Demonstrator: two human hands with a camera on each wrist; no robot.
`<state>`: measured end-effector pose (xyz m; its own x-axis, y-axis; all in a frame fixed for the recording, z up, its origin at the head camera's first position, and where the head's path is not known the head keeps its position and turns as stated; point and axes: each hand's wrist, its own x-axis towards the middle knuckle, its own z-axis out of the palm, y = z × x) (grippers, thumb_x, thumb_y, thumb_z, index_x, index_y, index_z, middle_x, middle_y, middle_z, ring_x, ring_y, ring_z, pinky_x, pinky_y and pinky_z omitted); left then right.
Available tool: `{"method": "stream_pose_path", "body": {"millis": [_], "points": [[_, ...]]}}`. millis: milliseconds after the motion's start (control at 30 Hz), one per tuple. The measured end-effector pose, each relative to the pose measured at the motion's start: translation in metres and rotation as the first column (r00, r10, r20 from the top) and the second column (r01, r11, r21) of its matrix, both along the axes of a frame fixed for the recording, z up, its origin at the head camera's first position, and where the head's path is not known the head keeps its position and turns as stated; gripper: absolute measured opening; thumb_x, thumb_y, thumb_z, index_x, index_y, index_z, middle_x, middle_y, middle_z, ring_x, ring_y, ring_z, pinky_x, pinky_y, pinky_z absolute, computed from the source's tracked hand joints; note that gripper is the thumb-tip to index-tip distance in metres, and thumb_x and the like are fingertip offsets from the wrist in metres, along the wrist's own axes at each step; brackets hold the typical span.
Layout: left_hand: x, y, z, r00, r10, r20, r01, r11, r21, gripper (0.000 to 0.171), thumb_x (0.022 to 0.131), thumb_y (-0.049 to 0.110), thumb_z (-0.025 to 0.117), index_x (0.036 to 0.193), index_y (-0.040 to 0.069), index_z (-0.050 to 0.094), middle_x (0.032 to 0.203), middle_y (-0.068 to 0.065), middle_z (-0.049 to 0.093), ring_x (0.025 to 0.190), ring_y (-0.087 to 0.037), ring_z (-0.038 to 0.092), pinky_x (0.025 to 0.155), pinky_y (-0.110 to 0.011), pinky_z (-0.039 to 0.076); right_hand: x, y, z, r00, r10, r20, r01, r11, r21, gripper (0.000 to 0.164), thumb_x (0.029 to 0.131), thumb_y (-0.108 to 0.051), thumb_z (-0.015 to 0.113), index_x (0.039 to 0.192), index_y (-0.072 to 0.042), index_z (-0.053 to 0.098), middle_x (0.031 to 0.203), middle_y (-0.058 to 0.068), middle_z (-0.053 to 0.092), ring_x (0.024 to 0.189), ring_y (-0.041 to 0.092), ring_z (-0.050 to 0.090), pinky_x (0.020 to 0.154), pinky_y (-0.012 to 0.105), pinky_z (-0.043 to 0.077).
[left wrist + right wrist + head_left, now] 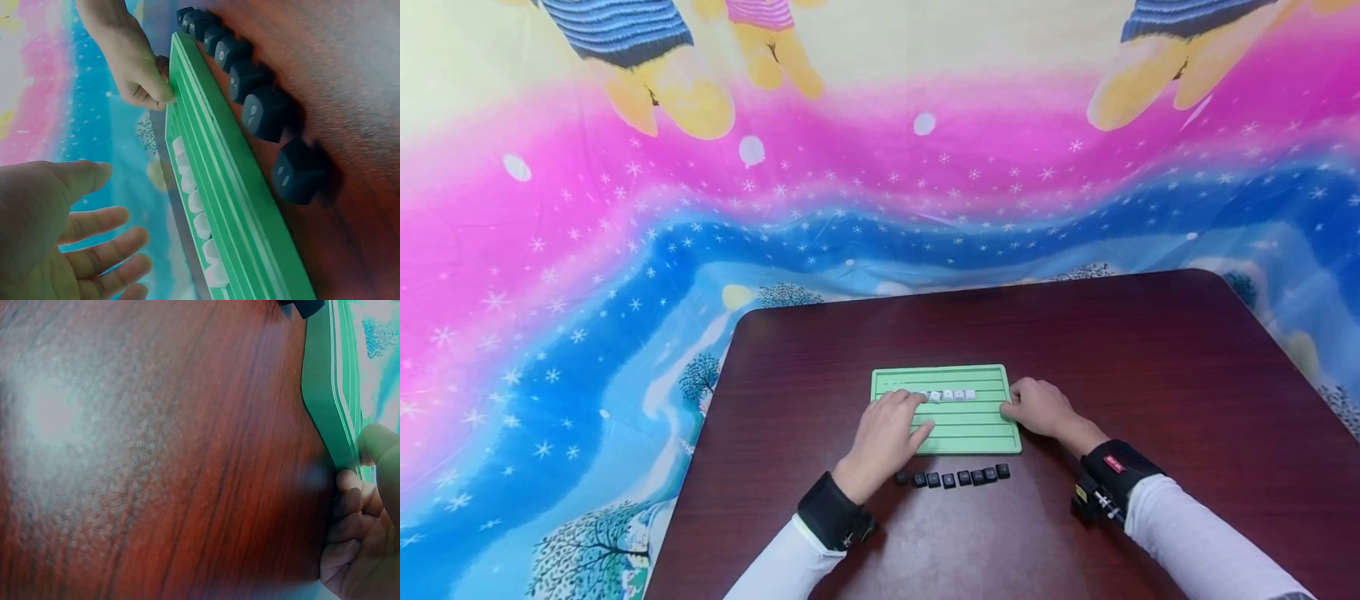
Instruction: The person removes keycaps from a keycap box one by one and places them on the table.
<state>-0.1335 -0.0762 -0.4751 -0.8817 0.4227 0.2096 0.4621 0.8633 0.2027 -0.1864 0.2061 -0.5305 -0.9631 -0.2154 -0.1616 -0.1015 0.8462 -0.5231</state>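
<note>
A green tray with long grooves [970, 429] lies on the table, and a row of white keycaps [958, 395] stands along one groove. My left hand [886, 425] is over the tray's left side, near the left end of that row. In the left wrist view the same hand [81, 244] shows spread, relaxed fingers with nothing between them. At the right edge, my right hand [1041, 406] pinches the tray's rim. The right wrist view has its thumb [378, 445] on top of the rim and its other fingers [350, 509] curled at the side.
Several black keycaps [964, 478] stand in a loose row on the dark wooden table [1120, 358], in front of the tray's near edge. Behind the table hangs a colourful printed cloth [880, 175]. A black strap with a camera is on each wrist.
</note>
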Motion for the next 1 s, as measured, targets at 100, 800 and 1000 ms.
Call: {"method": "stream_pose_path", "body": {"millis": [100, 800, 1000], "points": [[-0.005, 0.001, 0.002, 0.999, 0.022, 0.030, -0.022, 1.000, -0.011, 0.042, 0.094, 0.038, 0.070, 0.128, 0.013, 0.067, 0.120, -0.004, 0.073, 0.108, -0.022, 0.068, 0.086, -0.039, 0.057, -0.001, 0.000, -0.001, 1.000, 0.002, 0.000, -0.002, 1.000, 0.001, 0.039, 0.087, -0.021, 0.062, 0.057, -0.018, 0.037, 0.054, -0.007, 0.027, 0.049, 0.011, 0.028, 0.051, 0.025, 0.020], [-0.030, 0.029, 0.009, 0.993, 0.031, 0.112, -0.027, 0.999, -0.031, 0.051, 0.095, 0.036, 0.070, 0.139, 0.013, 0.059, 0.130, -0.005, 0.069, 0.118, -0.022, 0.066, 0.091, -0.038, 0.056, 0.000, 0.000, -0.003, 1.000, 0.008, -0.007, -0.008, 1.000, -0.016, 0.040, 0.087, -0.021, 0.063, 0.057, -0.018, 0.036, 0.053, -0.008, 0.028, 0.048, 0.011, 0.028, 0.050, 0.024, 0.020], [-0.037, 0.045, 0.011, 0.993, -0.002, 0.118, 0.006, 0.999, -0.040, 0.047, 0.093, 0.033, 0.073, 0.135, 0.015, 0.062, 0.124, -0.003, 0.071, 0.109, -0.019, 0.066, 0.088, -0.034, 0.056, 0.000, 0.001, -0.001, 1.000, 0.013, 0.000, -0.013, 1.000, -0.017, 0.041, 0.088, -0.021, 0.063, 0.057, -0.019, 0.037, 0.053, -0.008, 0.028, 0.047, 0.011, 0.029, 0.049, 0.024, 0.021]]}}
